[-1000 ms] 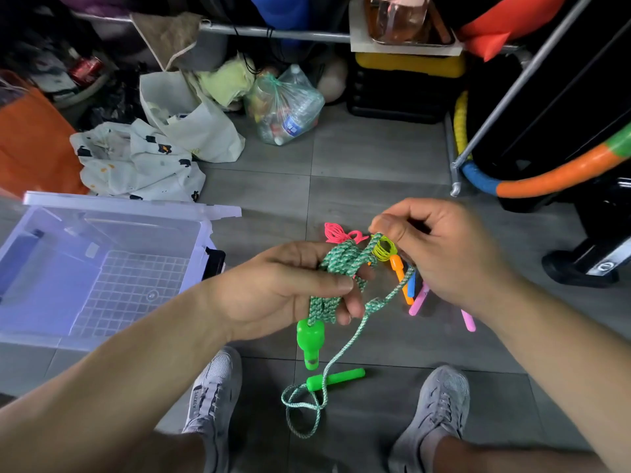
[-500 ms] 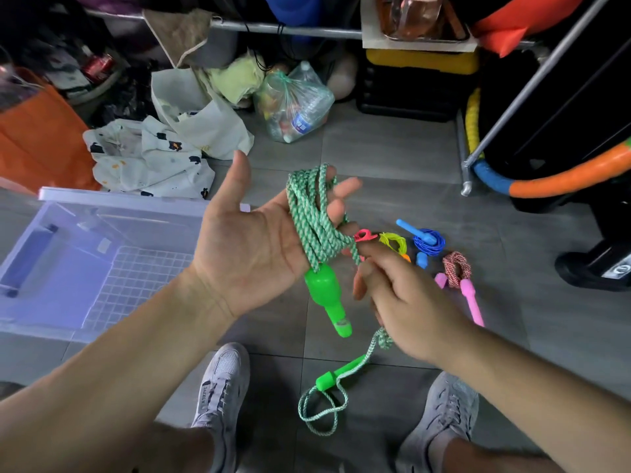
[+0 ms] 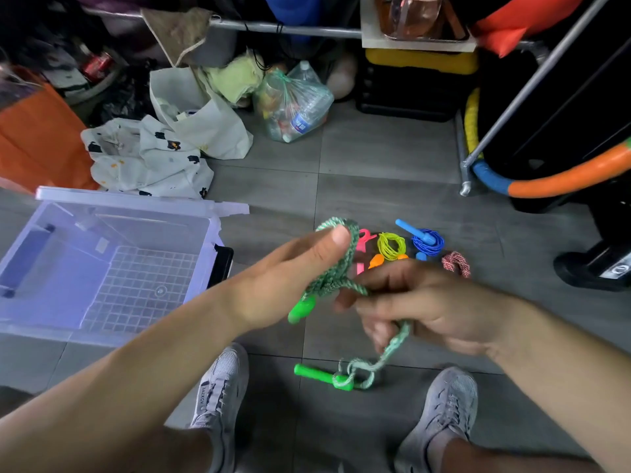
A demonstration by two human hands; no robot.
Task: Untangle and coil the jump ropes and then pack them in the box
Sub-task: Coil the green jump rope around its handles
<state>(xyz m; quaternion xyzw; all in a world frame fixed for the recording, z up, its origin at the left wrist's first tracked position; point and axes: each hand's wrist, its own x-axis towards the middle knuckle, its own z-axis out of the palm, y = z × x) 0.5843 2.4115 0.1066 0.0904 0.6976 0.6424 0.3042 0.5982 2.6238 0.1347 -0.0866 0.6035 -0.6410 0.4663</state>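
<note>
Green braided cord of a jump rope (image 3: 327, 285) is wound around the person's left hand (image 3: 283, 278), with the thumb pressed on top of the turns and one green handle (image 3: 302, 310) hanging below the palm. The right hand (image 3: 420, 302), blurred, pinches the running strand just beside the coil. The tail drops to a second handle (image 3: 314, 373) on the tiled floor between the shoes. A yellow rope (image 3: 391, 245), a blue rope (image 3: 428, 241) and a red-and-white rope (image 3: 456, 263) lie coiled beyond, and the clear box (image 3: 136, 285) sits open at left. Slack near the floor handle looks twisted, so a hard pull could cinch a knot, and a relaxed thumb could spill the turns.
</note>
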